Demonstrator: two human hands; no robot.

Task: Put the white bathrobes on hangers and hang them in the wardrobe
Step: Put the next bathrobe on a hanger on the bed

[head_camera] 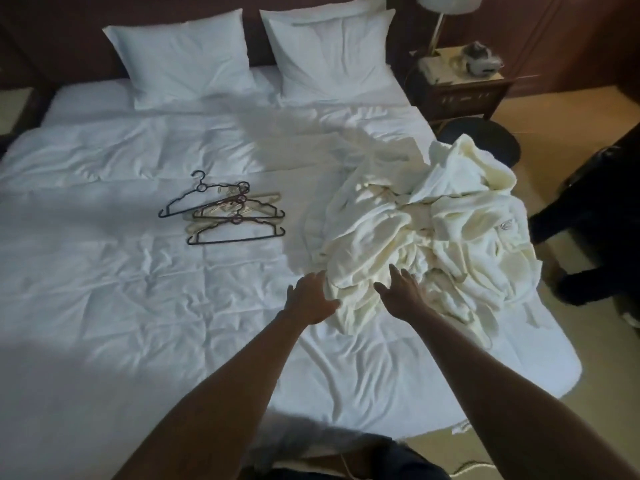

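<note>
A heap of white bathrobes (436, 230) lies crumpled on the right side of the bed (104, 271), reaching its right edge. Several hangers (228, 216), dark and cream ones, lie in a loose pile on the duvet to the left of the heap. Both my arms stretch forward over the bed. My left hand (311, 296) is open, fingers spread, at the near left edge of the heap. My right hand (401, 289) is open too, hovering over the heap's near edge. Neither hand holds anything. No wardrobe is in view.
Two white pillows (187, 57) lean on the dark headboard. A bedside table (460, 88) with a lamp (446, 5) and small items stands at the back right. A dark round stool (485, 136) sits beside the bed, and a dark-clothed person's legs (588, 216) stand at the right.
</note>
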